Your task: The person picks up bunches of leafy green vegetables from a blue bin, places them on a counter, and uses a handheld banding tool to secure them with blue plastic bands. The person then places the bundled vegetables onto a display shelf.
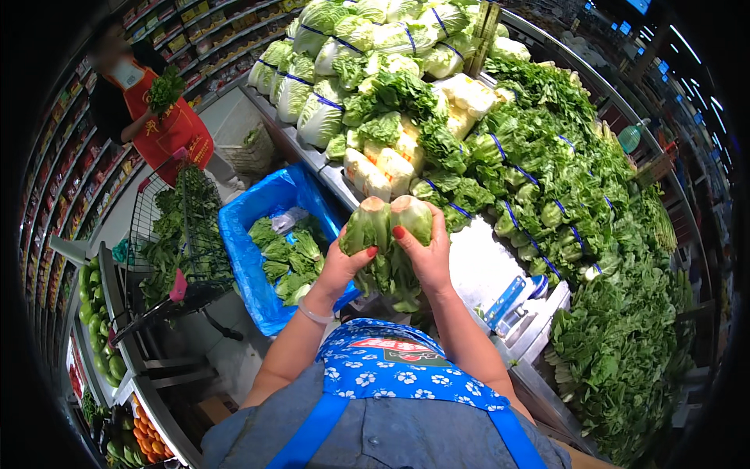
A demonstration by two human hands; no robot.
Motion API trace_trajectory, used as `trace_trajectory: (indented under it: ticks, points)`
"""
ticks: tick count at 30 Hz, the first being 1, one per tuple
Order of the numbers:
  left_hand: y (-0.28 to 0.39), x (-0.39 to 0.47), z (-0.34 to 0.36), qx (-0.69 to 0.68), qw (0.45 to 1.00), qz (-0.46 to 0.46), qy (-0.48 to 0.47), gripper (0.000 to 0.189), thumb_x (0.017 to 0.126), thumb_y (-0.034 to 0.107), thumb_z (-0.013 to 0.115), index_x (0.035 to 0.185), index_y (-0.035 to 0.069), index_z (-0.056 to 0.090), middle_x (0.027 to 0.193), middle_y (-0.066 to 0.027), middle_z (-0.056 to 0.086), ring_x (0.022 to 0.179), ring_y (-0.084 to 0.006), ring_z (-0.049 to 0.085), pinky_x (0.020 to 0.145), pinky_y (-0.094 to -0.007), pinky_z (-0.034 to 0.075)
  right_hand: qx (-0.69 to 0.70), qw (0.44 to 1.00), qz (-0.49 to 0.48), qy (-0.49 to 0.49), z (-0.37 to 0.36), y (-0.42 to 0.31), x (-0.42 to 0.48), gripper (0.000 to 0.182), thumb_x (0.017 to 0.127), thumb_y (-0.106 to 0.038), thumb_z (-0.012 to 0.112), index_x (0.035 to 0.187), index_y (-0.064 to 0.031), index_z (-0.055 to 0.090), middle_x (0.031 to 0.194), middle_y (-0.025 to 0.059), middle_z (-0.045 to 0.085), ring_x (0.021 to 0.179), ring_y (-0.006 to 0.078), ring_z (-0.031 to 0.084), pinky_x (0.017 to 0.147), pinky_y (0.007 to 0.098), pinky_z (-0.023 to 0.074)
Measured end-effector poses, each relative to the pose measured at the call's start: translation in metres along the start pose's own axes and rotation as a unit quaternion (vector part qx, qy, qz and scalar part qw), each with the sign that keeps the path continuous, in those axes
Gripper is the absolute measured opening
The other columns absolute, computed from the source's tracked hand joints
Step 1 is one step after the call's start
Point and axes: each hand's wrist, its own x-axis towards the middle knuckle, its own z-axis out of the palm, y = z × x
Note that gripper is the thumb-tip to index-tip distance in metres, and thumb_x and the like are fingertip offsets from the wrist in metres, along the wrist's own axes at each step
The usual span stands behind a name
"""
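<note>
Two heads of leafy lettuce (384,240) are held side by side in front of my apron, their cut stem ends up and leaves hanging down. My left hand (343,264) grips the left one, thumb across its front. Around the other head curls my right hand (429,252), its thumb also in front. Both thumbs have red nails. To the left stands a crate lined with a blue plastic bag (246,281), with several loose leafy greens (290,252) inside. A white tabletop (477,258) lies just right of my right hand.
Napa cabbages (316,111) with blue bands are piled ahead. Banded leafy greens (533,182) cover the sloping stand at right, beside a blue tape dispenser (507,302). A wire cart (181,234) of greens stands left. Beyond it, a person in a red apron (176,129) holds greens.
</note>
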Motion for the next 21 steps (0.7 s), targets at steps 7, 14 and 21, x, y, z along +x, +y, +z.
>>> trace_trajectory:
  ticks: [7,14,21]
  points:
    - [0.002,-0.026,0.027,-0.086,0.987,-0.099,-0.090,0.066,0.085,0.015,0.075,0.142,0.003,0.044,0.131,-0.0062,0.059,0.118,-0.0167,0.057,0.103,-0.0327,0.044,0.142,0.945,0.161,-0.247,-0.078,-0.029,-0.043,0.069,0.095,-0.022,0.066,0.151,-0.0057,0.030,0.147,0.0098,0.043,0.134,0.0192,0.042,0.113,0.0359,0.0322]
    - [-0.029,-0.030,0.087,-0.036,0.983,-0.093,-0.157,0.050,0.088,0.016,0.072,0.133,0.001,0.055,0.129,-0.0056,0.061,0.111,-0.0134,0.059,0.095,-0.0301,0.048,0.280,0.948,0.129,-0.074,-0.112,0.005,-0.073,0.070,0.087,-0.031,0.076,0.144,-0.0075,0.041,0.131,0.0083,0.056,0.117,0.0204,0.056,0.101,0.0342,0.0459]
    - [-0.075,-0.018,0.111,0.532,0.840,0.084,-0.058,0.086,0.077,0.037,0.080,0.146,0.006,0.040,0.116,-0.0221,0.066,0.101,-0.0402,0.064,0.091,-0.0412,0.049,0.435,0.876,0.189,0.092,-0.135,0.044,-0.109,0.054,0.094,-0.028,0.068,0.138,-0.0073,0.045,0.123,0.0103,0.060,0.108,0.0233,0.062,0.090,0.0378,0.0537]
